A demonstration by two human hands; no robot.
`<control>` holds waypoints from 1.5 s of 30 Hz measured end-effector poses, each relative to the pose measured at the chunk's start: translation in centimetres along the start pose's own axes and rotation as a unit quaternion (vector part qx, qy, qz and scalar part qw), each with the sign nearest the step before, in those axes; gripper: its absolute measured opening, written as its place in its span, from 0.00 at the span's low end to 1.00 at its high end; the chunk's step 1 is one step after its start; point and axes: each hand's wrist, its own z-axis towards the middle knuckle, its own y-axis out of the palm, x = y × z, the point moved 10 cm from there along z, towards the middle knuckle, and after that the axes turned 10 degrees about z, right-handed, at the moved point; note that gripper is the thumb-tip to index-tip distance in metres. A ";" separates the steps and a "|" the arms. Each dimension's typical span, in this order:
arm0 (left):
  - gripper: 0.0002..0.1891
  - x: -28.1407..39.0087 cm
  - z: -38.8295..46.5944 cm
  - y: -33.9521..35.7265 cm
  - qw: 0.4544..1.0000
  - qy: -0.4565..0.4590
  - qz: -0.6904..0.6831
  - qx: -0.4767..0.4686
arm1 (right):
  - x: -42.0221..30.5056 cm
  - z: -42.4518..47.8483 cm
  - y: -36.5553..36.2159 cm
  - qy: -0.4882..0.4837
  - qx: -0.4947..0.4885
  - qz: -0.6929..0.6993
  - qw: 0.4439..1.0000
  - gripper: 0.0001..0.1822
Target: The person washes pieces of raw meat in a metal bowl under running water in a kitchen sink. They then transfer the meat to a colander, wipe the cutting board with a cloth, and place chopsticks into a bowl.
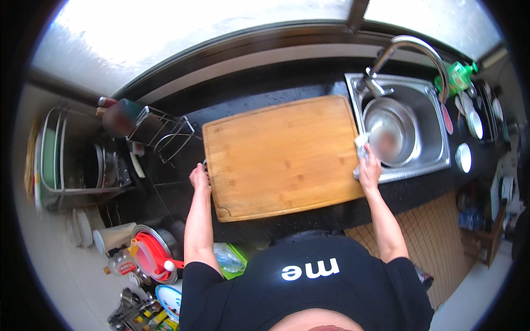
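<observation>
A large wooden cutting board (285, 159) with a groove along its rim spans the black counter, its right edge against the sink. My left hand (201, 178) grips the board's left edge, where a small part of a dark metal handle shows. At the opposite edge, my right hand (369, 169) holds a crumpled white cloth (361, 154) against the board. Under the faucet (418, 41), a round steel bowl (408, 120) sits in the stainless steel sink (430, 149). A blurred patch covers part of the bowl, so its contents are hidden.
To the left, a wire rack (159, 128) stands near a dish rack (89, 191) with a green board. Red colanders (149, 252) are stacked lower left. Right of the sink are a green soap bottle (454, 78) and a white bowl (463, 158). A window (198, 20) runs behind.
</observation>
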 end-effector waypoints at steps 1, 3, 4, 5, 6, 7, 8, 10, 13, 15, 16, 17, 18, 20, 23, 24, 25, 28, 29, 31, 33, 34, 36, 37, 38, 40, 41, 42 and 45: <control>0.18 0.2 -0.2 -0.4 1.000 0.013 0.011 0.017 | 0.0 0.1 -0.2 0.006 -0.009 0.010 1.000 0.21; 0.21 -0.1 -0.2 -2.9 0.986 0.078 -0.001 0.150 | -0.6 0.6 0.2 0.003 -0.040 0.024 0.999 0.21; 0.23 0.7 -2.6 -3.5 0.983 0.060 -0.006 0.174 | -0.1 0.6 0.2 0.017 -0.048 0.022 0.998 0.21; 0.24 1.1 -3.5 -3.6 0.985 0.055 -0.057 0.152 | 0.4 0.8 0.3 0.031 -0.056 0.021 0.998 0.20; 0.25 1.6 -5.5 -4.6 0.985 0.053 -0.074 0.146 | 0.8 0.9 0.8 0.040 -0.072 0.026 0.996 0.20; 0.26 2.1 -7.5 -5.5 0.984 0.054 -0.091 0.145 | 2.6 0.9 1.4 0.073 -0.088 0.045 0.992 0.22; 0.26 2.7 -9.5 -6.6 0.982 0.066 -0.075 0.160 | 2.3 1.1 1.5 0.077 -0.098 0.093 0.988 0.23; 0.27 2.7 -11.9 -8.2 0.979 0.084 -0.067 0.173 | 2.5 1.9 1.7 0.069 -0.099 0.199 0.972 0.25; 0.25 1.6 -15.5 -10.2 0.975 0.051 -0.092 0.195 | 0.4 4.8 3.6 0.103 -0.120 0.322 0.933 0.26; 0.24 2.3 -17.6 -11.4 0.967 0.075 -0.138 0.200 | 2.0 6.5 7.3 0.220 -0.197 0.398 0.869 0.30; 0.24 2.8 -18.8 -12.1 0.961 0.088 -0.161 0.204 | 0.1 6.1 8.3 0.306 -0.251 0.471 0.788 0.33; 0.23 3.6 -20.3 -12.7 0.957 0.103 -0.171 0.208 | -1.2 6.8 8.8 0.267 -0.287 0.511 0.765 0.30; 0.22 5.0 -22.0 -12.9 0.953 0.120 -0.181 0.209 | -1.1 7.1 8.7 0.270 -0.288 0.527 0.753 0.27; 0.20 4.5 -22.9 -13.9 0.944 0.148 -0.211 0.208 | -1.3 7.3 8.8 0.274 -0.294 0.559 0.725 0.26; 0.20 5.1 -24.8 -15.5 0.938 0.210 -0.172 0.214 | -3.1 7.0 9.0 0.268 -0.311 0.449 0.793 0.31; 0.22 5.8 -25.3 -15.6 0.935 0.225 -0.180 0.208 | -4.9 7.1 8.1 0.258 -0.293 0.452 0.802 0.29; 0.23 6.7 -25.8 -16.0 0.938 0.232 -0.158 0.203 | -6.5 7.0 7.2 0.253 -0.275 0.453 0.809 0.27; 0.24 11.0 -25.3 -18.6 0.918 0.307 -0.154 0.199 | -9.8 8.9 7.2 0.212 -0.237 0.548 0.774 0.24; 0.21 12.5 -24.6 -19.6 0.913 0.329 -0.140 0.197 | -10.8 9.9 7.2 0.199 -0.229 0.570 0.764 0.23; 0.18 17.4 -24.2 -22.7 0.892 0.395 -0.084 0.206 | -19.0 11.1 5.9 0.127 -0.221 0.615 0.746 0.24; 0.15 22.4 -23.7 -25.6 0.868 0.450 -0.066 0.200 | -23.4 13.5 6.5 0.092 -0.211 0.671 0.704 0.25; 0.15 24.3 -23.0 -26.5 0.866 0.451 -0.111 0.183 | -26.1 14.5 6.3 0.055 -0.201 0.677 0.706 0.26; 0.20 26.9 -21.3 -29.5 0.858 0.463 -0.162 0.149 | -31.6 15.9 6.8 0.002 -0.183 0.693 0.697 0.28; 0.23 27.3 -20.0 -31.6 0.853 0.474 -0.176 0.126 | -34.0 16.4 7.4 -0.020 -0.171 0.699 0.694 0.27; 0.23 27.6 -18.8 -32.9 0.851 0.470 -0.199 0.124 | -36.4 17.0 7.9 -0.043 -0.171 0.710 0.682 0.27; 0.22 28.4 -16.7 -34.9 0.844 0.462 -0.244 0.121 | -40.5 17.9 9.0 -0.091 -0.169 0.731 0.654 0.25; 0.22 28.7 -15.8 -35.5 0.840 0.465 -0.253 0.121 | -42.3 18.3 9.8 -0.106 -0.175 0.734 0.648 0.25; 0.22 28.9 -14.8 -35.9 0.836 0.466 -0.262 0.121 | -43.8 18.6 10.6 -0.120 -0.181 0.735 0.642 0.24; 0.22 28.8 -11.9 -36.5 0.828 0.478 -0.274 0.100 | -46.6 18.9 13.6 -0.126 -0.197 0.743 0.628 0.22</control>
